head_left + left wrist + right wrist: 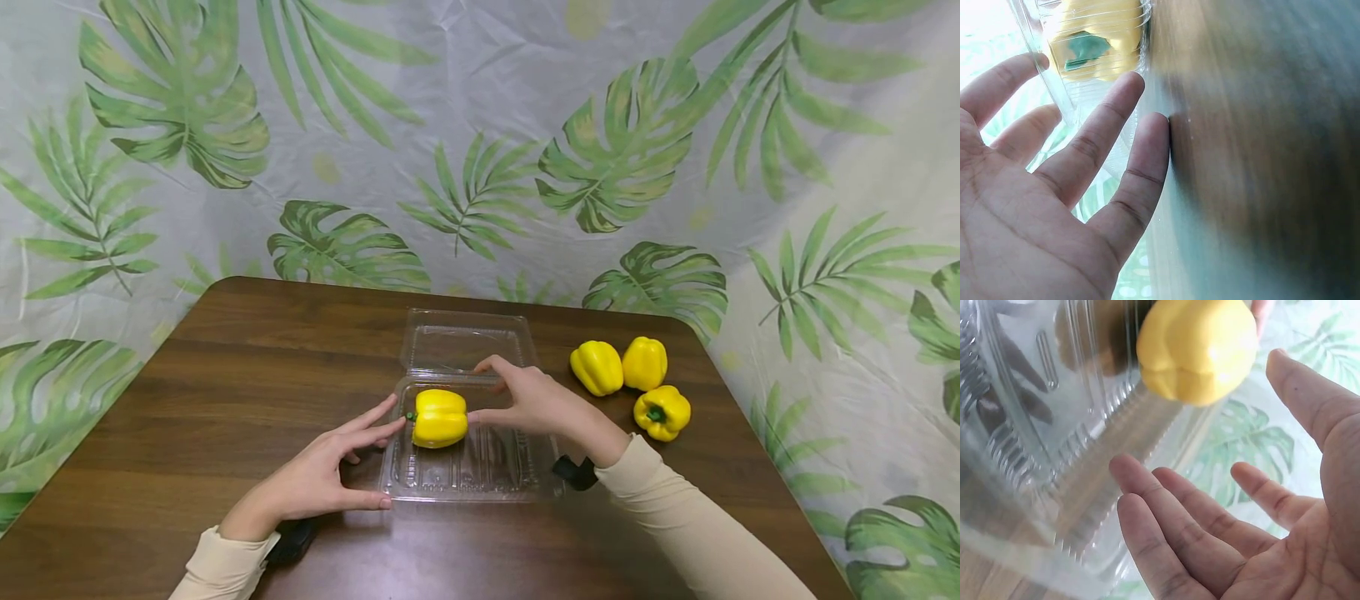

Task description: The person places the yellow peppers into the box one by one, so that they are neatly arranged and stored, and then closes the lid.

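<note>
Pepper (440, 418) lies inside container's (491, 471) left edge — slim gap to right hand (538, 405)

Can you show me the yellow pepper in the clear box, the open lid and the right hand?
Yellow pepper (441, 418): head view, on the middle of its side.
Open lid (468, 340): head view, on its clear middle.
Right hand (542, 402): head view, on the back of it.

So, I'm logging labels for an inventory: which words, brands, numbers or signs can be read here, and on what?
None can be read in any view.
Clear container: the small moulded marks along its near side are too faint to tell whether they are lettering.
Yellow pepper in it: no text on the sides that show.
Backdrop: printed leaves, no words visible.
</note>
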### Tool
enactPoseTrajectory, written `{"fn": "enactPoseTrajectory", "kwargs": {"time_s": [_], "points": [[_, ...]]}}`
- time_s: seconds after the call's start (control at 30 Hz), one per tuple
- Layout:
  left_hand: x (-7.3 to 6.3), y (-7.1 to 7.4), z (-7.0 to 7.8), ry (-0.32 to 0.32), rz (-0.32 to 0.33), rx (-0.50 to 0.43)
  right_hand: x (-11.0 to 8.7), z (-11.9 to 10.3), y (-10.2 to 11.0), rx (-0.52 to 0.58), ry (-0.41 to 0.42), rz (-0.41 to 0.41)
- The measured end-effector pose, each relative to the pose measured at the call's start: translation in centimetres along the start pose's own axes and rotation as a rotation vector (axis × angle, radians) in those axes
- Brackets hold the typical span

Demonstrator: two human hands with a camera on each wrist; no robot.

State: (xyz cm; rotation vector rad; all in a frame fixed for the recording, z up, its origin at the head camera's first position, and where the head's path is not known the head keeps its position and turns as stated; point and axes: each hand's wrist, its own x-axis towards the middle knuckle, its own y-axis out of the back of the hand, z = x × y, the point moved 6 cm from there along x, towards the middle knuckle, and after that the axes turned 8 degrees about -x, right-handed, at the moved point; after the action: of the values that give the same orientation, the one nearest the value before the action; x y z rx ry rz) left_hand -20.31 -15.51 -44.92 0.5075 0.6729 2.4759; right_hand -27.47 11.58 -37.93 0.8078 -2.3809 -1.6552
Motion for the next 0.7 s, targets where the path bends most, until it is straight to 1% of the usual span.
{"fn": "enactPoseTrajectory", "kwargs": {"time_s": [0.3, 0.5, 0.7], "points": [[0.0, 0.0, 0.1, -0.005, 0.0, 0.007, -1.5, 1.7, 1.6, 0.083, -0.025, 0.027], [0.1, 0.1, 0.1, -0.015, -0.001, 0.016, -2.5, 3.6, 2.7, 0.108, -0.034, 0.053], [0.0, 0.1, 0.0, -0.021, 0.001, 0.023, -3.9, 5.4, 4.0, 0.139, 0.004, 0.097]]}}
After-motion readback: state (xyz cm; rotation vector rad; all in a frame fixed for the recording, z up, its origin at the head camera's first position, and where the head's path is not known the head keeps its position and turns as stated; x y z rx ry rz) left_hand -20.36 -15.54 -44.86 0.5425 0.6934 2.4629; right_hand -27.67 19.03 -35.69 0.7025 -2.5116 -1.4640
